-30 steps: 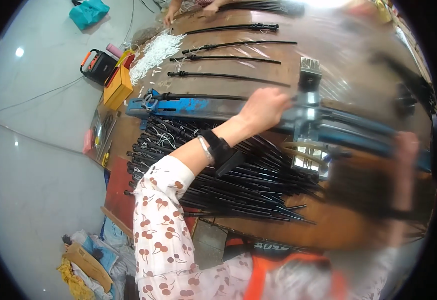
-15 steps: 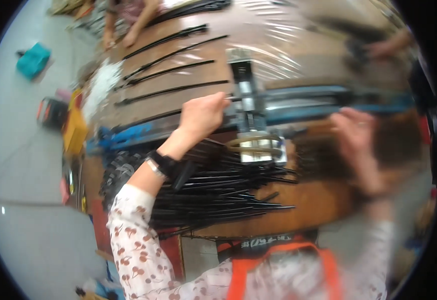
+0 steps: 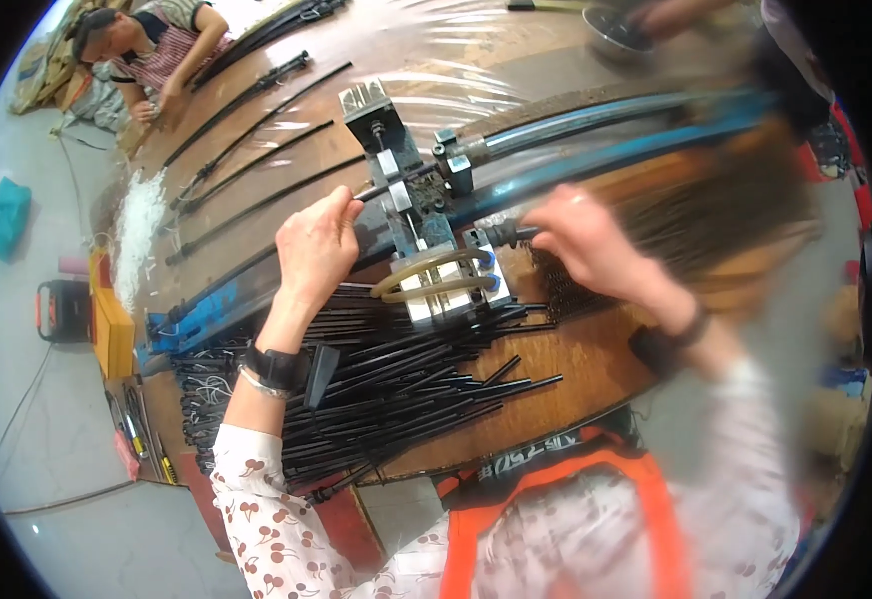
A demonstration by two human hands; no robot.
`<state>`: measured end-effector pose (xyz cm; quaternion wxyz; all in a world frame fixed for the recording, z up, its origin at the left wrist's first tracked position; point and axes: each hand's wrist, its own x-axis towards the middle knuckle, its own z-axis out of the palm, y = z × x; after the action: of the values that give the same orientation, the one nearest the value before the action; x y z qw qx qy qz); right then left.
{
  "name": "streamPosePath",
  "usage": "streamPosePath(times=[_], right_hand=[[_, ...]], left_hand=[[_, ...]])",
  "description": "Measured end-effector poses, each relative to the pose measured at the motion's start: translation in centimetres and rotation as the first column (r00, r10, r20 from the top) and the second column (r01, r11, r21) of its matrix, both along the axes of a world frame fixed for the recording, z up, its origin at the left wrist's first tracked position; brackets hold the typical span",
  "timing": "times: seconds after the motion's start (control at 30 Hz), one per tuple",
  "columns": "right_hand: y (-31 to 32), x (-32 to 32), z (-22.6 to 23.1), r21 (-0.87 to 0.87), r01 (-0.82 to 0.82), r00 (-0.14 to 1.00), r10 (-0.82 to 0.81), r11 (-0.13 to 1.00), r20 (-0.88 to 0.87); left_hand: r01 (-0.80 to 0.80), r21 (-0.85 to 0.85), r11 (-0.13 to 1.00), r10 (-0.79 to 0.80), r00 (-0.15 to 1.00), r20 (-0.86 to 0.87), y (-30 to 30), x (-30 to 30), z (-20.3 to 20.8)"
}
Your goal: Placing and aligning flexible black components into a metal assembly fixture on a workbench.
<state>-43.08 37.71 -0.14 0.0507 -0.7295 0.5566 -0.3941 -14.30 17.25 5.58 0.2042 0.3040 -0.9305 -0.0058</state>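
Observation:
My left hand [image 3: 316,245] is closed, pinching the end of a thin black rod [image 3: 384,188]. The rod runs rightward into a metal clamping fixture [image 3: 391,165] in the middle of the table. My right hand [image 3: 595,245], a little blurred, has its fingers bent around the tip of a black lever [image 3: 502,233] on the fixture's right side. Looped tan hoses [image 3: 431,275] cross the near end of the fixture. Just beyond the lever sits a small dark block [image 3: 454,170] at the end of a clear tube [image 3: 576,125].
A heap of black rods [image 3: 386,399] lies close to me, and brown thin rods [image 3: 705,225] spread at the right. A blue rail [image 3: 615,165] crosses the table. White bits [image 3: 139,235] and a yellow box [image 3: 111,329] are leftward. Another person [image 3: 161,50] sits far left.
My right hand has come leftward from beside the fixture to its lever, and its fingers have closed. My left hand still grips the rod. The whole view has shifted.

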Motion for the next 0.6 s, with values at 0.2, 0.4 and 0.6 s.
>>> streamPosePath(times=[0.2, 0.4, 0.6], right_hand=[[-0.4, 0.7, 3.3, 0.184, 0.109, 0.990, -0.089, 0.977, -0.114], [9.9, 4.7, 1.2, 0.172, -0.039, 0.798, 0.134, 0.984, -0.587], [12.0, 3.5, -2.0, 0.159, 0.010, 0.791, 0.090, 0.987, -0.606]], left_hand=[[0.154, -0.287, 0.945, -0.155, 0.988, 0.019, -1.0, 0.8, -1.4], [0.154, -0.510, 0.846, -0.106, 0.987, 0.122, -6.0, 6.8, -0.4], [-0.070, -0.314, 0.947, 0.144, 0.965, 0.218, 4.6, 8.1, 1.1]])
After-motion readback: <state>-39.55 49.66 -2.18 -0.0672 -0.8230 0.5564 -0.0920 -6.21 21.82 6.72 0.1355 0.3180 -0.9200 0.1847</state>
